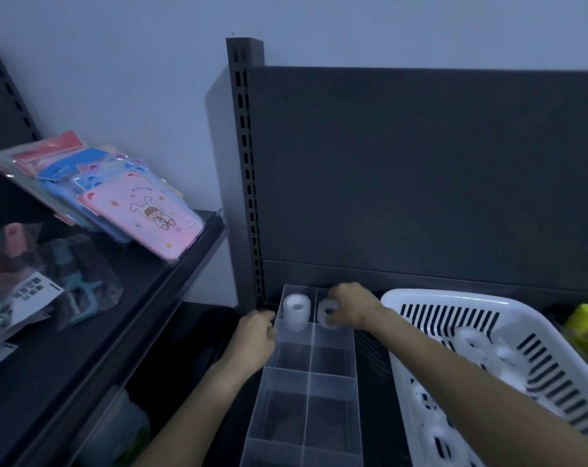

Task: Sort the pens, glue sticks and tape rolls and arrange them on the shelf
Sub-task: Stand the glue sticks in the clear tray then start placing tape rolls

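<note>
right hand [350, 306] pinches tape roll [328, 315] in back-right cell | left hand [255, 335] seemingly grips clear organizer [333, 377] wall | seat roll flat, then release

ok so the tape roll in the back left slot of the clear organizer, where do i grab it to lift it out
Come straight down from above. The back-left tape roll seems to stand with its hole facing up, and the organizer walls close in its sides. Probably hook a finger into the hole and pinch the rim against the thumb.
</note>
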